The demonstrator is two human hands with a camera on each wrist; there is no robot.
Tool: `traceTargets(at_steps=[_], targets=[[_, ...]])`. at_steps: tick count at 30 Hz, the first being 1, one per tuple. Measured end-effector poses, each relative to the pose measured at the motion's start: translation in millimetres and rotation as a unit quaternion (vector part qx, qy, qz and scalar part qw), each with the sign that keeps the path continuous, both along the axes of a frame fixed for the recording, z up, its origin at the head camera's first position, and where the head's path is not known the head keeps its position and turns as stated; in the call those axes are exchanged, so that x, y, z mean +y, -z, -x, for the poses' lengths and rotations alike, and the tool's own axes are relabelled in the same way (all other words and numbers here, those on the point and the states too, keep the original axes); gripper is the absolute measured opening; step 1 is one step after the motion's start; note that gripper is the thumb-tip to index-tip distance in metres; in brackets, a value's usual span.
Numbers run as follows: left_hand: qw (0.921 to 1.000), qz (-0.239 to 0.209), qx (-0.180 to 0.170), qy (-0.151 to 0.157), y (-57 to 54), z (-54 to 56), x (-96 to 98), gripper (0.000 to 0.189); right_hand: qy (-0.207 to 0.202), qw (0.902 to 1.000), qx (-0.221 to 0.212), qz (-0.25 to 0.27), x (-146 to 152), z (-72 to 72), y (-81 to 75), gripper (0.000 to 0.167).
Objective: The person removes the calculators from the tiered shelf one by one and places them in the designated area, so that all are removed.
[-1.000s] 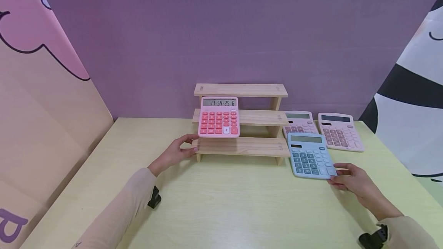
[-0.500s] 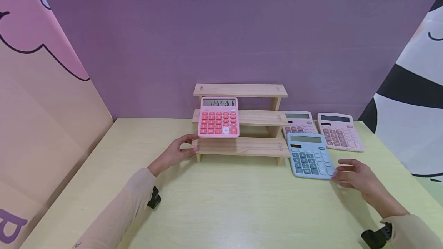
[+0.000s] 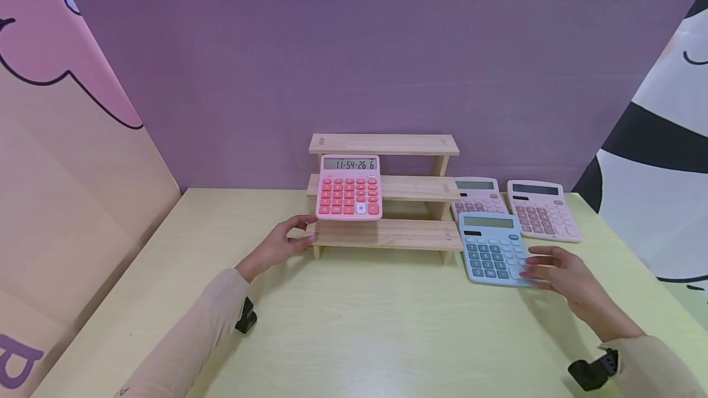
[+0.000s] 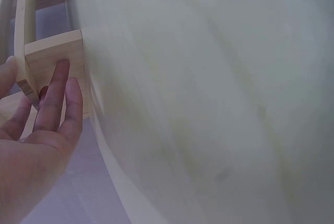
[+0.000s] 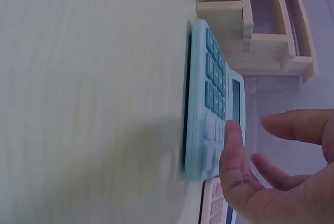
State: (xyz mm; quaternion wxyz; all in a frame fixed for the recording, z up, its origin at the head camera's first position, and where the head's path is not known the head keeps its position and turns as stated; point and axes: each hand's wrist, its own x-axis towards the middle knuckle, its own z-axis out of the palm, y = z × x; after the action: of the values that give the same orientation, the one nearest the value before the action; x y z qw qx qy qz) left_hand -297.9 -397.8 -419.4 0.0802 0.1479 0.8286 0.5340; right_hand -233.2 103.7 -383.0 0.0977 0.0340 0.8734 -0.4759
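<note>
A three-step wooden display stand (image 3: 387,235) stands on the table, and my left hand (image 3: 279,243) holds the left end of its lowest step. In the left wrist view that hand's thumb and fingers lie on either side of the step board (image 4: 22,31). A pink calculator (image 3: 350,189) leans on the stand's middle step, its display lit. To the right of the stand lies a blue calculator (image 3: 489,250). Over its lower right edge is my right hand (image 3: 561,278), thumb and fingers spread apart with nothing between them, as the right wrist view of the hand (image 5: 282,177) shows.
Two pale pink calculators, one (image 3: 478,194) partly hidden behind the stand and the blue one, the other (image 3: 542,210) farther right, lie at the back right. A purple cloth wall (image 3: 387,48) rises behind the table (image 3: 359,324).
My right hand has let go of the blue calculator's lower right corner, shifted right, then come back left over its edge. The left hand and the stand stay put.
</note>
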Motion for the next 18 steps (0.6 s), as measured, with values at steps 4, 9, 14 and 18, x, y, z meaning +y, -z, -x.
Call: traceTargets(at_steps=[4,9,14,18], targets=[[1.0000,0.002,0.001,-0.003,0.3,0.3,0.4,0.048,-0.008,0.9998,0.013,0.008,-8,1.7,1.4,0.059],[1.0000,0.003,0.005,-0.004,0.3,0.0,0.9,0.048,-0.021,0.9990,0.039,0.007,-20,3.5,0.4,0.057],[1.0000,0.003,0.002,-0.008,0.0,-0.3,1.3,0.047,-0.028,0.9979,0.059,0.006,-32,4.8,-0.7,0.054],[0.9999,0.003,0.005,-0.008,-0.4,-0.7,1.5,0.048,-0.036,0.9973,0.063,0.013,-43,4.2,-2.5,0.053]])
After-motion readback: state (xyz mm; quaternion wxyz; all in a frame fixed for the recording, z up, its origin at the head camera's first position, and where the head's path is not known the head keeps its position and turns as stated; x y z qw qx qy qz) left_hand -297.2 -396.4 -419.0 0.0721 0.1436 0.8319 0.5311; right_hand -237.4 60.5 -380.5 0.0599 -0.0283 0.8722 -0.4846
